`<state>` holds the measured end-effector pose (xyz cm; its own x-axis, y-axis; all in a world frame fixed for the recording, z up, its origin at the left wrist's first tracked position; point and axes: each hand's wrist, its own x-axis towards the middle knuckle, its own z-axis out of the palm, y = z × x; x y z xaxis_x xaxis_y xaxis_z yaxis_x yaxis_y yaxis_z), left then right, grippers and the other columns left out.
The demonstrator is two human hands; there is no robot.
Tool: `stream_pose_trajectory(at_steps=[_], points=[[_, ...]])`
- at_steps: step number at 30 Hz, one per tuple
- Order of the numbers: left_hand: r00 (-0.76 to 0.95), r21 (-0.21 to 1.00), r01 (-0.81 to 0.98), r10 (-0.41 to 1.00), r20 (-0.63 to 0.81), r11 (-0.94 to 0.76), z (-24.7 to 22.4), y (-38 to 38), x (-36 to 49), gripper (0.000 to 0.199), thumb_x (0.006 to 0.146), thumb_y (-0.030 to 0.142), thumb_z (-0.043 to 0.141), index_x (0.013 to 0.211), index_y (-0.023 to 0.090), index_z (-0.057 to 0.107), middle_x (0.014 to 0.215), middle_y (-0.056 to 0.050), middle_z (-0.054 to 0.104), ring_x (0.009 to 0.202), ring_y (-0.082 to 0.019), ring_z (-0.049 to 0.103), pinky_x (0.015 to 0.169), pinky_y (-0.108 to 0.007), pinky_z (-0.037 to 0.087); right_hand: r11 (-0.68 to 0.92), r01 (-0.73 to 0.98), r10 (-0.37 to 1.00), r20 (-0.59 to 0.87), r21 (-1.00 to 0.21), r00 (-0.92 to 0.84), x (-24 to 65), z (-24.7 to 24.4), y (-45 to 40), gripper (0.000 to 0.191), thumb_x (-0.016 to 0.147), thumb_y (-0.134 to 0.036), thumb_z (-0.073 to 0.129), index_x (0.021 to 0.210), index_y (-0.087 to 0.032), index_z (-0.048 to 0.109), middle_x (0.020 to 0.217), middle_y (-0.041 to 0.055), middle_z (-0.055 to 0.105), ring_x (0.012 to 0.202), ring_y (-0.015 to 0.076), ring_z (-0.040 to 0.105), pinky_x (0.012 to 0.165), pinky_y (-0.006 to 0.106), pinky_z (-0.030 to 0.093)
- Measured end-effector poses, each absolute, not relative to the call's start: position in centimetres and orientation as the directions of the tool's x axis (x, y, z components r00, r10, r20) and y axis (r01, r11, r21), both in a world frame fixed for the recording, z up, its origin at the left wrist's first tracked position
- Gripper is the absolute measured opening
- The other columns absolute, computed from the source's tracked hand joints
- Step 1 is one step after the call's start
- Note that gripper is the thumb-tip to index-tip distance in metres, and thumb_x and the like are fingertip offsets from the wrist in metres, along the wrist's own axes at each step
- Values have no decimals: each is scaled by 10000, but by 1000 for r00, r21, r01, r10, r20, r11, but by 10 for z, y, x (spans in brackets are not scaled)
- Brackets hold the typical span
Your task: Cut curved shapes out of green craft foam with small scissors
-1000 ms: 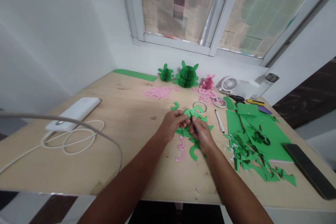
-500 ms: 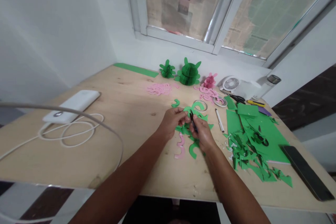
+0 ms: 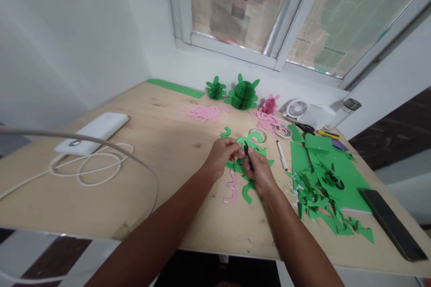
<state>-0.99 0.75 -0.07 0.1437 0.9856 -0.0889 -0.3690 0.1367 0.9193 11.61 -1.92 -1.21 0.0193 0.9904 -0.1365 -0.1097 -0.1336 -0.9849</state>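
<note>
My left hand pinches a piece of green paper between thumb and fingers. In my right hand is a pair of dark scissors, its blades pointing up and away against the paper. Beneath both hands lie several cut green pieces, among them a curved green strip. A wavy pink paper strip rests just nearer to me. Beyond my hands is a small curled green cutout, and to its right a tape ring.
Green scraps and green sheets cover the right side, beside a black phone. A white pen lies near my right hand. Paper figures and a small fan stand at the back. At left sits a white power bank with cable.
The camera view has shifted slightly. Both hands stay in nearly the same place, still on the paper and scissors.
</note>
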Motion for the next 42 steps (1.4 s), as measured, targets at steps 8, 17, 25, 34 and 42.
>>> stream_pose_trajectory(at_steps=[8,17,25,34,42], points=[[139,924,-359,986,-87,132,0,7,-10,142,622,266,678,632,142,610,525,-21,626,407,-71,440,414,-203,316,-135,-114,990,-137,-984,14,115,-10,-20,467,716,-629,594,648,-172,533,406,-73,405,319,44,214,341,212,82],[151,928,-349,985,-81,130,-1,8,-11,144,622,273,680,616,149,607,525,-20,622,405,-72,432,411,-203,320,-142,-107,990,-143,-984,6,115,-12,-20,465,719,-633,587,662,-175,530,401,-83,384,317,44,207,345,218,84],[161,932,-341,984,-70,122,0,8,-13,153,611,274,680,582,147,602,514,-28,617,401,-71,432,406,-202,320,-156,-101,988,-157,-982,2,114,-11,-20,468,700,-638,595,659,-177,531,389,-87,373,312,45,197,338,219,79],[164,936,-334,985,-61,114,0,8,-14,146,611,265,675,580,151,590,508,-22,616,390,-68,420,403,-205,309,-151,-104,988,-152,-983,1,114,-10,-21,462,715,-625,596,615,-184,500,381,-90,364,313,42,196,331,208,91],[174,931,-340,982,-79,135,1,7,-14,130,627,249,671,592,149,595,520,-22,623,391,-63,429,416,-204,308,-143,-84,989,-145,-986,18,113,-11,-21,463,720,-622,591,591,-193,474,380,-89,354,309,42,194,328,210,90]])
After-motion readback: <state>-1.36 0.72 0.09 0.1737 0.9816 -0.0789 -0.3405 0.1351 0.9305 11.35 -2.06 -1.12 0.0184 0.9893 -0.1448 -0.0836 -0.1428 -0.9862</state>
